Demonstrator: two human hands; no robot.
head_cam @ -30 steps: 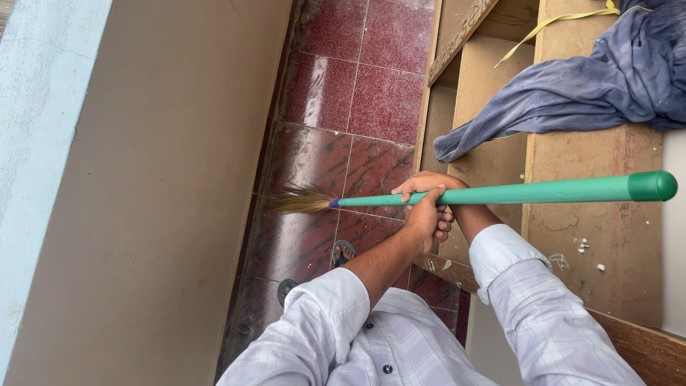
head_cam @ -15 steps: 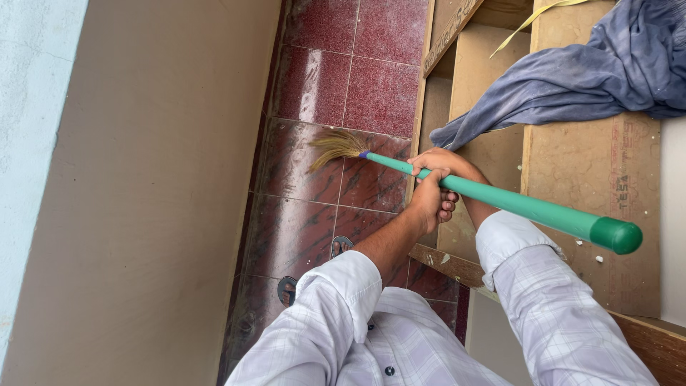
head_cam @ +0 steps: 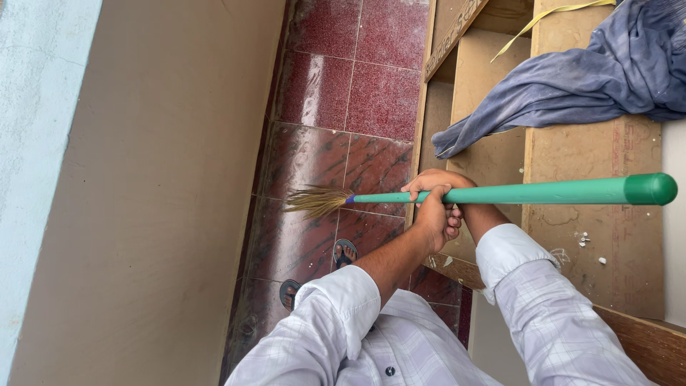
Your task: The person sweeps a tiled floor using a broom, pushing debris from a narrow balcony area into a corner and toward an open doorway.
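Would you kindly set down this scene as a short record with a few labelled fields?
Setting: narrow strip of red tiled floor between a beige wall and wooden shelving
Left hand: closed round the broom handle from below
Right hand: closed round the same handle, beside the left
Broom: green handle lying nearly level across the view, straw bristles over the tiles
On the shelving: crumpled blue-grey cloth, yellow strap
Clothing: white checked shirt, sandals on the feet
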